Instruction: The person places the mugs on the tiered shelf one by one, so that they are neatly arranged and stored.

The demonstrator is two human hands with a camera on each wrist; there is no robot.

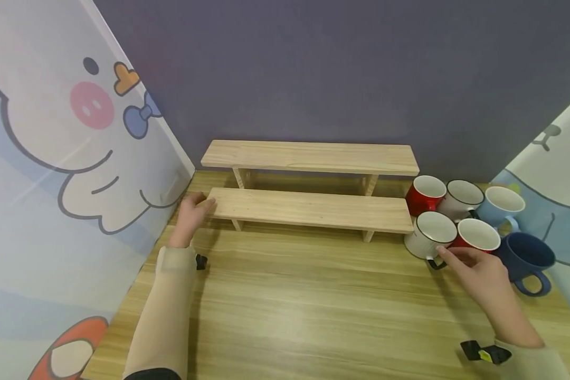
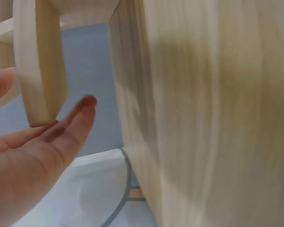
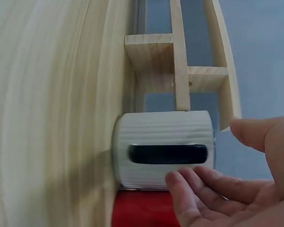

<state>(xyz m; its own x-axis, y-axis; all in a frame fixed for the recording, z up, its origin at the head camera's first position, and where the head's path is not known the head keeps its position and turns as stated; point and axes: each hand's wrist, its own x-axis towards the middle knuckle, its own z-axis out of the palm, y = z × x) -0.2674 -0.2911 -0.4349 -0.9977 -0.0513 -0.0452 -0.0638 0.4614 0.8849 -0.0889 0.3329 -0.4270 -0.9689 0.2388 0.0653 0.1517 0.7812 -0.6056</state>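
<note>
A two-tier wooden shelf stands at the back, with an upper board (image 1: 309, 157) and a lower board (image 1: 309, 208). My left hand (image 1: 192, 216) touches the lower board's left end; in the left wrist view its fingers extend along the end of that board (image 2: 40, 71). Beside the shelf's right end sits a ribbed white mug (image 1: 417, 244) with a dark rim and black handle (image 3: 168, 154). My right hand (image 1: 484, 277) is at this mug, thumb near the rim. In the right wrist view the extended fingertips (image 3: 177, 182) are right by the handle, uncurled.
Several other mugs crowd around the white one: red (image 1: 417, 202), white with a dark rim (image 1: 453, 207), light blue (image 1: 496, 212), a second red (image 1: 462, 243) and navy (image 1: 513, 258). A grey wall (image 1: 309, 68) rises behind; cartoon-printed panels (image 1: 38, 200) flank the wooden tabletop (image 1: 285, 306).
</note>
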